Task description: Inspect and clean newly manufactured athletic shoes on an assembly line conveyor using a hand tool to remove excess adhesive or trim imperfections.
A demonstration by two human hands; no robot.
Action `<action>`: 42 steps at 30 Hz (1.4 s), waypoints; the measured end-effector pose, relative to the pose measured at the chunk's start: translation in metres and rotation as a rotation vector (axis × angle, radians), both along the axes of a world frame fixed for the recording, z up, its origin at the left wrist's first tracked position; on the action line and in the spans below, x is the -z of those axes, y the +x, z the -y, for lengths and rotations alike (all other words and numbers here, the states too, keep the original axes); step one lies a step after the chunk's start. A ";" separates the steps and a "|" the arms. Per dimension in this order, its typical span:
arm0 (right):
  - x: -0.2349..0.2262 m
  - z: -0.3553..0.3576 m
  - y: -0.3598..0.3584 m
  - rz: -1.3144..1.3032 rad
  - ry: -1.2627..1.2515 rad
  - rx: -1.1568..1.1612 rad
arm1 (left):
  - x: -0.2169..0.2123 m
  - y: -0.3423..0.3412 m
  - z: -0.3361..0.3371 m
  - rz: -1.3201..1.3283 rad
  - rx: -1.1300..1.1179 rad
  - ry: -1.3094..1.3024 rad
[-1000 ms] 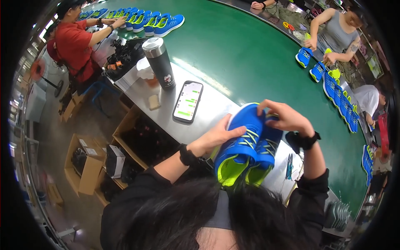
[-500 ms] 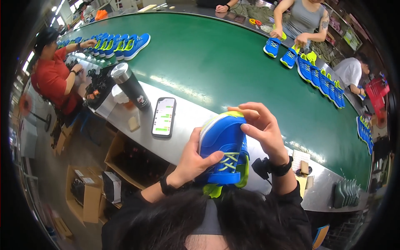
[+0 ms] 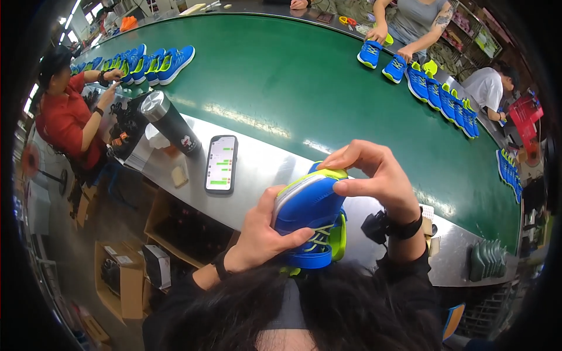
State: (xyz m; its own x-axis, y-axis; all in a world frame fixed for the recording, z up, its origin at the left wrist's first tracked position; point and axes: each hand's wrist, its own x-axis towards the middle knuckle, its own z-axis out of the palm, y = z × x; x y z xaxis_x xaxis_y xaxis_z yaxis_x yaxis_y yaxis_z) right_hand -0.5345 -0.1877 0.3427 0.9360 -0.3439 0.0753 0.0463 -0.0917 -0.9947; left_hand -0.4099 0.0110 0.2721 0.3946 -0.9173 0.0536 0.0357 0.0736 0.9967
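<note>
Holding both hands close together, a co-worker in red (image 3: 67, 126) was at the far left, between nine and ten o'clock from the middle of the view. An open cardboard box (image 3: 126, 286) stood at eight o'clock, a left row of blue shoes (image 3: 175, 64) between ten and eleven. On the steel worktop (image 3: 254, 158), a dark tumbler (image 3: 178, 128) stood at ten o'clock and a lit phone (image 3: 220, 164) lay near nine. The left hand (image 3: 254, 237) clasped a blue shoe (image 3: 307, 202) by its side, thumb on the upper near the laces. The shoe was held near the middle, toward five o'clock, its toe pointing to one. A second shoe (image 3: 338, 240), mostly hidden, showed behind it. The right hand (image 3: 377, 181) gripped the toe narrowly between thumb and fingers. A co-worker in grey (image 3: 422, 16) touched two shoes between one and two o'clock; a right row of blue shoes (image 3: 442, 99) lined two o'clock.
</note>
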 end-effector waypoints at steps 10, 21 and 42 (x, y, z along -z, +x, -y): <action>-0.017 -0.001 0.001 0.174 -0.456 -0.054 | 0.004 -0.002 -0.007 0.014 0.056 -0.032; -0.027 -0.020 0.004 0.147 -0.869 -0.011 | 0.004 -0.005 -0.012 0.062 0.055 0.018; 0.049 0.013 -0.051 -0.249 -0.673 0.510 | 0.034 -0.006 -0.008 -0.471 0.025 -0.068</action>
State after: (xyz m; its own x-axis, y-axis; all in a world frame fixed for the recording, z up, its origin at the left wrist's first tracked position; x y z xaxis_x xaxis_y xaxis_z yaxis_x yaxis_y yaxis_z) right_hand -0.5859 -0.2005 0.2940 0.6967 -0.6805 0.2270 -0.3709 -0.6126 -0.6979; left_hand -0.4162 0.0187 0.2384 0.3685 -0.9273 -0.0660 0.4851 0.1312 0.8646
